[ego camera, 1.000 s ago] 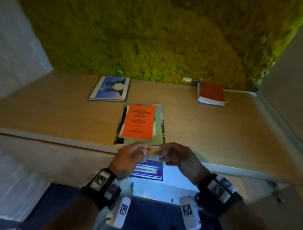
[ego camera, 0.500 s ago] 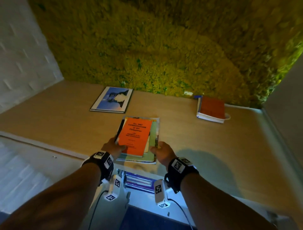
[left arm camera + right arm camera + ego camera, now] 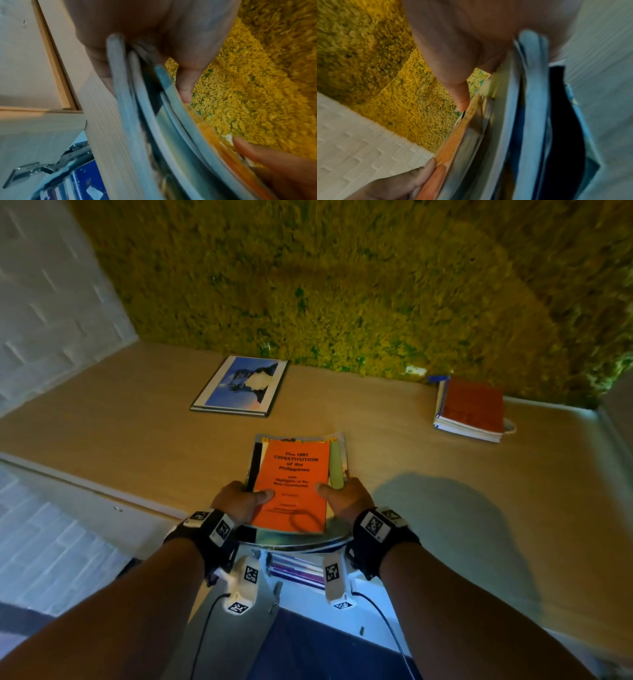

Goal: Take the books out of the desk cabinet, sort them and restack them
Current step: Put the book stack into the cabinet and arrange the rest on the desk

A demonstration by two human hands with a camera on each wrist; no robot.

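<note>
A stack of thin books (image 3: 337, 467) topped by an orange booklet (image 3: 293, 484) is held at the desk's near edge, its front end lifted off the wood. My left hand (image 3: 241, 501) grips the stack's left side, thumb on the orange cover. My right hand (image 3: 346, 498) grips its right side the same way. The left wrist view shows several bent book edges (image 3: 137, 108) under my thumb; the right wrist view shows the orange cover edge (image 3: 453, 142) pinched above pale page blocks. More books (image 3: 298, 570) lie below in the lit cabinet.
A blue landscape-cover book (image 3: 241, 386) lies flat at the back of the desk (image 3: 445, 508). A thick red-covered book (image 3: 471, 409) sits at the back right. A yellow-green moss wall (image 3: 342, 285) stands behind and a white brick wall (image 3: 44, 302) to the left.
Both hands rose from the cabinet opening to the stack on the desk, took it by its two sides and have drawn it toward the near edge, lifting it.
</note>
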